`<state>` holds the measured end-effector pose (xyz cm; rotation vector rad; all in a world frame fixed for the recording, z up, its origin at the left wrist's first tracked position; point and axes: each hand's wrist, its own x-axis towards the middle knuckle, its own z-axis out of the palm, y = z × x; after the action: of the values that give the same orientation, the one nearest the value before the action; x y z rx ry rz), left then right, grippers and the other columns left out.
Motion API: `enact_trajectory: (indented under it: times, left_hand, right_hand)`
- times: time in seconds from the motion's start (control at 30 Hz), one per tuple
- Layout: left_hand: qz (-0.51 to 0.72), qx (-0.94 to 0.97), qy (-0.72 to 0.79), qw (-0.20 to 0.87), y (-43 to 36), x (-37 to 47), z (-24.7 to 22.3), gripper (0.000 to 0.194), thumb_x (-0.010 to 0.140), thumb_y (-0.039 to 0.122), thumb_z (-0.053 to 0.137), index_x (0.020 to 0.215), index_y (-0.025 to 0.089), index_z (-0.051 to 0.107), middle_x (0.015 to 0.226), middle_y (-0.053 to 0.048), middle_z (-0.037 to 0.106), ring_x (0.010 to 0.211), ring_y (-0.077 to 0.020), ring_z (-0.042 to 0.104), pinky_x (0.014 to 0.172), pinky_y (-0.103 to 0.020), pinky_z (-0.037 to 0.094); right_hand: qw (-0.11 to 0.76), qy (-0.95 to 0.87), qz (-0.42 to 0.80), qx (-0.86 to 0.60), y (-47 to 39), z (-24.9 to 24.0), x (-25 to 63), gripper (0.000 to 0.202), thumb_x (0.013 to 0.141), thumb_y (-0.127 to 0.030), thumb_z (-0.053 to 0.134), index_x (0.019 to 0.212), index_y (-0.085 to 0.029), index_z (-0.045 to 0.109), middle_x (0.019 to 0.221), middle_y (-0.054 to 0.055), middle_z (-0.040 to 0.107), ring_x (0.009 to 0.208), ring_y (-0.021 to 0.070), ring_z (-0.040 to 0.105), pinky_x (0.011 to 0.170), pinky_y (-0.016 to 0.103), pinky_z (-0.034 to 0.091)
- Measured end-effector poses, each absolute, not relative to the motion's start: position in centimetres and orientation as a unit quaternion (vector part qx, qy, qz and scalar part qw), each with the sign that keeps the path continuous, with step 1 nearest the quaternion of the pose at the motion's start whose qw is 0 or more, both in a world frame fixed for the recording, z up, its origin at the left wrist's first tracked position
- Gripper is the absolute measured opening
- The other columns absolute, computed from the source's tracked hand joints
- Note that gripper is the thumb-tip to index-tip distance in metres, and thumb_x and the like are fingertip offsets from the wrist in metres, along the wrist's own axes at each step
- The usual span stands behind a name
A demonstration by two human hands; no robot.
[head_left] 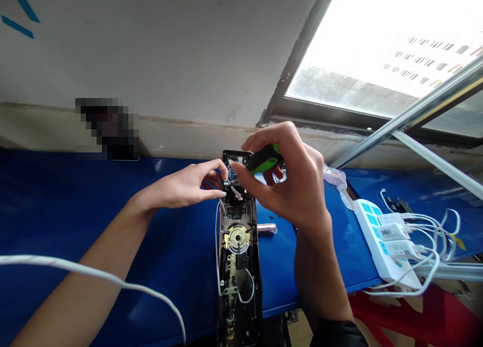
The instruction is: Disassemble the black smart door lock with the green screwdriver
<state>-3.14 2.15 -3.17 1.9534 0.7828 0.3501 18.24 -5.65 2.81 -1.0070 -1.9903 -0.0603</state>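
Note:
A long, narrow black lock housing lies open with its inner side up, one end toward me. It shows a small circuit board near the far end, a round brass-coloured part in the middle and thin white wires along its left edge. My right hand is closed around the black and green handle of a screwdriver over the far end. The thin shaft points down and left toward the board; its tip is hard to make out. Bent around the housing's far left edge, my left hand touches it with thumb and fingertips.
A white power strip with plugged-in chargers and cables stands at right. Clear plastic wrap lies behind it. Beside the housing is a small pinkish cylinder. A white cable crosses my left forearm. Wall and window border the blue table.

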Motion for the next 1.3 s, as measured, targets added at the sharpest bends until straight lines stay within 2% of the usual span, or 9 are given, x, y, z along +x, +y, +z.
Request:
enact_trajectory:
  times: [0.1, 0.27, 0.43, 0.6, 0.8, 0.97, 1.1, 1.2, 1.3]
  left_hand:
    - [0.149, 0.804, 0.322, 0.477, 2.2, -3.2, -3.2, 0.035, 0.087, 0.040, 0.069, 0.114, 0.025, 0.054, 0.111, -0.004, 0.072, 0.107, -0.0265, 0.069, 0.089, -0.036, 0.055]
    - [0.149, 0.808, 0.319, 0.472, 2.2, -3.2, -3.2, 0.037, 0.086, 0.046, 0.069, 0.114, 0.025, 0.057, 0.109, -0.004, 0.073, 0.104, -0.0270, 0.069, 0.087, -0.037, 0.056]
    - [0.156, 0.807, 0.324, 0.468, 2.2, -3.2, -3.2, 0.040, 0.084, 0.046, 0.070, 0.116, 0.026, 0.058, 0.107, -0.004, 0.074, 0.103, -0.0269, 0.070, 0.088, -0.038, 0.056]
    - [0.150, 0.802, 0.323, 0.479, 2.1, -3.2, -3.1, 0.039, 0.085, 0.048, 0.070, 0.115, 0.026, 0.057, 0.109, -0.004, 0.073, 0.103, -0.0262, 0.069, 0.089, -0.037, 0.056]
    - [0.133, 0.810, 0.340, 0.459, 2.0, -3.3, -3.0, 0.039, 0.088, 0.043, 0.069, 0.119, 0.025, 0.056, 0.116, -0.004, 0.074, 0.106, -0.0259, 0.070, 0.091, -0.036, 0.055]
    - [0.123, 0.812, 0.339, 0.460, 2.2, -3.6, -2.7, 0.038, 0.089, 0.046, 0.069, 0.120, 0.027, 0.058, 0.118, -0.003, 0.074, 0.113, -0.0263, 0.070, 0.094, -0.035, 0.054]
    - [0.125, 0.821, 0.341, 0.440, 2.1, -4.0, -2.4, 0.038, 0.090, 0.045, 0.069, 0.123, 0.027, 0.062, 0.122, -0.004, 0.073, 0.114, -0.0250, 0.069, 0.097, -0.035, 0.055]
    - [0.146, 0.845, 0.346, 0.381, 2.0, -4.2, -2.2, 0.038, 0.090, 0.048, 0.069, 0.122, 0.028, 0.067, 0.126, -0.004, 0.070, 0.109, -0.0236, 0.069, 0.096, -0.035, 0.055]
    - [0.168, 0.866, 0.354, 0.310, 1.7, -4.1, -2.1, 0.042, 0.087, 0.055, 0.073, 0.120, 0.029, 0.070, 0.126, -0.005, 0.067, 0.102, -0.0236, 0.067, 0.087, -0.034, 0.055]
  right_hand:
    - [0.449, -0.803, -0.033, -0.390, -5.5, 2.7, 18.3, 0.019, 0.092, -0.015, 0.064, 0.102, -0.027, 0.054, 0.096, -0.002, 0.067, 0.064, 0.0116, 0.056, 0.062, 0.033, 0.057]
    - [0.437, -0.808, -0.001, -0.396, -5.8, 3.1, 18.3, 0.035, 0.085, -0.006, 0.061, 0.111, -0.028, 0.052, 0.111, 0.002, 0.068, 0.076, 0.0158, 0.062, 0.066, 0.036, 0.059]
    - [0.433, -0.807, -0.034, -0.400, -5.6, 2.9, 18.4, 0.022, 0.092, -0.018, 0.068, 0.106, -0.028, 0.055, 0.093, -0.001, 0.066, 0.066, 0.0142, 0.059, 0.060, 0.035, 0.059]
    - [0.436, -0.813, 0.000, -0.385, -5.9, 3.1, 18.3, 0.044, 0.087, -0.004, 0.061, 0.120, -0.031, 0.052, 0.111, 0.000, 0.069, 0.078, 0.0153, 0.068, 0.080, 0.037, 0.064]
    - [0.430, -0.811, -0.011, -0.397, -5.8, 3.3, 18.5, 0.031, 0.090, -0.010, 0.067, 0.110, -0.031, 0.056, 0.099, -0.001, 0.068, 0.078, 0.0164, 0.068, 0.072, 0.036, 0.064]
    - [0.449, -0.804, 0.008, -0.389, -5.7, 3.2, 18.7, 0.044, 0.084, -0.005, 0.062, 0.117, -0.033, 0.055, 0.106, 0.000, 0.068, 0.081, 0.0186, 0.069, 0.075, 0.039, 0.064]
    - [0.498, -0.771, 0.011, -0.396, -5.8, 3.1, 18.8, 0.042, 0.079, -0.009, 0.064, 0.112, -0.035, 0.058, 0.106, 0.001, 0.068, 0.079, 0.0224, 0.069, 0.069, 0.044, 0.063]
    - [0.552, -0.744, 0.001, -0.375, -5.5, 3.3, 19.2, 0.038, 0.076, -0.017, 0.068, 0.108, -0.035, 0.060, 0.104, 0.003, 0.068, 0.084, 0.0264, 0.071, 0.068, 0.046, 0.062]
    - [0.586, -0.738, -0.016, -0.334, -5.2, 3.7, 19.7, 0.038, 0.073, -0.021, 0.071, 0.107, -0.035, 0.061, 0.098, 0.003, 0.068, 0.082, 0.0269, 0.071, 0.059, 0.043, 0.058]
